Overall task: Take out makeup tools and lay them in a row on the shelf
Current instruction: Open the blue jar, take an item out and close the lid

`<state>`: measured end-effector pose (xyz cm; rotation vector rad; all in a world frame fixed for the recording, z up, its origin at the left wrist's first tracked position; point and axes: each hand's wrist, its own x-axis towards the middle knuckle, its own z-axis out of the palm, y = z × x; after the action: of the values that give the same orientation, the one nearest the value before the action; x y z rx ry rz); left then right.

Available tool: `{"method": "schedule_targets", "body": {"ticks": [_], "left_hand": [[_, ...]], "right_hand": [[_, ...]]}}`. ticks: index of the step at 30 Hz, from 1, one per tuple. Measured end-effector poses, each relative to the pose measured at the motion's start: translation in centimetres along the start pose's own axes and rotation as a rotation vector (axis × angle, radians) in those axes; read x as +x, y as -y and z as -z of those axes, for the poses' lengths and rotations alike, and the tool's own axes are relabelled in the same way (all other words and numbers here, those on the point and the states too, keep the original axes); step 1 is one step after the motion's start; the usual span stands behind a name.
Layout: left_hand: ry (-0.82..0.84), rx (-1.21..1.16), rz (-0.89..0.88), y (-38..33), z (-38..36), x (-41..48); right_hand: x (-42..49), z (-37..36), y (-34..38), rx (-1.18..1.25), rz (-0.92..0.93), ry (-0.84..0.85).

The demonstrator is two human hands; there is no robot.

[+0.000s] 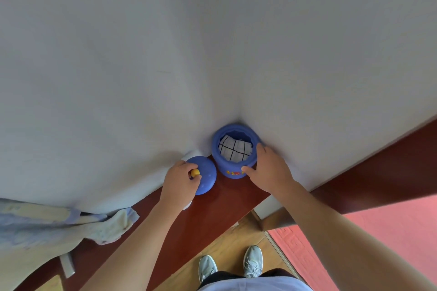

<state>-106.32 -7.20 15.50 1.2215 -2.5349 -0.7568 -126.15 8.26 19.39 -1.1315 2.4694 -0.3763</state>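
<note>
Under both hands, the reddish shelf (212, 215) is carrying an open blue jar (227, 166), which the right hand (269, 170) is steadying, its fingers (261, 149) curling over the far rim and thumb pressing the near wall. Just left of those fingers, the blue lid (207, 178) is sitting dome-up on or just over the shelf, the left hand (181, 183) pinching its yellow knob (195, 172). No makeup tools are showing, only a checked fabric piece (234, 150) lying in the jar between right fingers and thumb, so the left fingers (194, 181) are probably needing to drop the knob and reach straight down while the right is bracing.
</note>
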Motion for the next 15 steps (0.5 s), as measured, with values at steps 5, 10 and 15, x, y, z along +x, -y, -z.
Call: {"method": "schedule_targets", "body": {"ticks": [5,10,15], "left_hand": [[-0.050,-0.042,-0.089,-2.8,3.3,0.6],[-0.015,-0.038,-0.209,-7.1,3.4,3.6],[0.042,0.020,-0.257,-9.2,2.2,5.9]], "right_hand": [[-0.2,0.0,0.0,0.025,-0.004,-0.001],[-0.2,0.0,0.1,0.060,-0.001,-0.012],[0.0,0.0,0.1,0.101,0.005,-0.033]]}}
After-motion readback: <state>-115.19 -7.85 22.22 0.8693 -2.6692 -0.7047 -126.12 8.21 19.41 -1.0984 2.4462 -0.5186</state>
